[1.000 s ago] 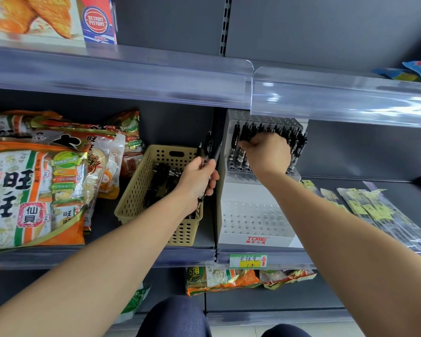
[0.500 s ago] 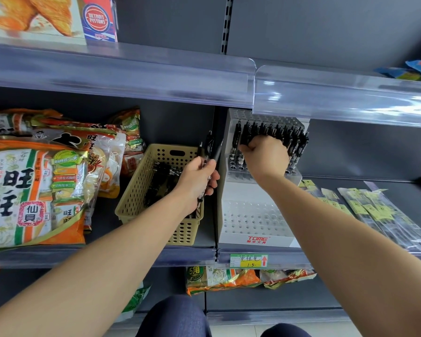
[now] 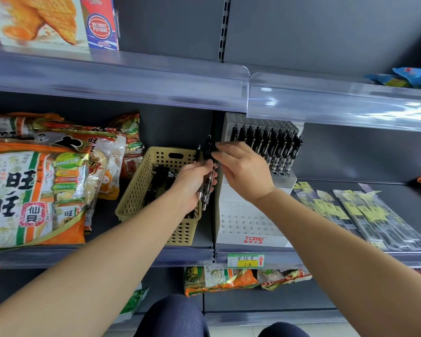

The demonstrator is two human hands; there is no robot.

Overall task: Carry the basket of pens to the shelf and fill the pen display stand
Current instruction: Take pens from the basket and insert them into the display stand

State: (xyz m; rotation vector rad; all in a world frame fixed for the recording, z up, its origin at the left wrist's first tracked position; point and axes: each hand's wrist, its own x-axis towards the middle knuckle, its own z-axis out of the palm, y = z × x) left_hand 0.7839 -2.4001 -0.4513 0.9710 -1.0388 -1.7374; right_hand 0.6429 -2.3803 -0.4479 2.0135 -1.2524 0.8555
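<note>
Shelf (image 3: pixel 156 256): pens (image 3: pixel 208 148) in left fingers (image 3: pixel 201 167), against right fingers (image 3: pixel 223 147)

At left, orange-and-white plastic snack bags (image 3: pixel 34 190); at right, flat clear packets with yellow labels (image 3: pixel 360 212); below, green-and-yellow price tag (image 3: pixel 245 260).

**Basket sitting left of the stand on one shelf**

The basket (image 3: pixel 141 190) is sitting on the shelf (image 3: pixel 107 257), just left of the pen display stand (image 3: pixel 248 215). Snack bags (image 3: pixel 34 190) are lying to the basket's left, and flat packets (image 3: pixel 362 210) are lying to the stand's right. Racked pens (image 3: pixel 270 144) are standing in the stand's rear rows. The left hand (image 3: pixel 192 183) is holding loose pens (image 3: pixel 208 181) over the basket's right edge, beside the stand. The right hand (image 3: pixel 246 171) is pinching their tops in front of the stand.
</note>
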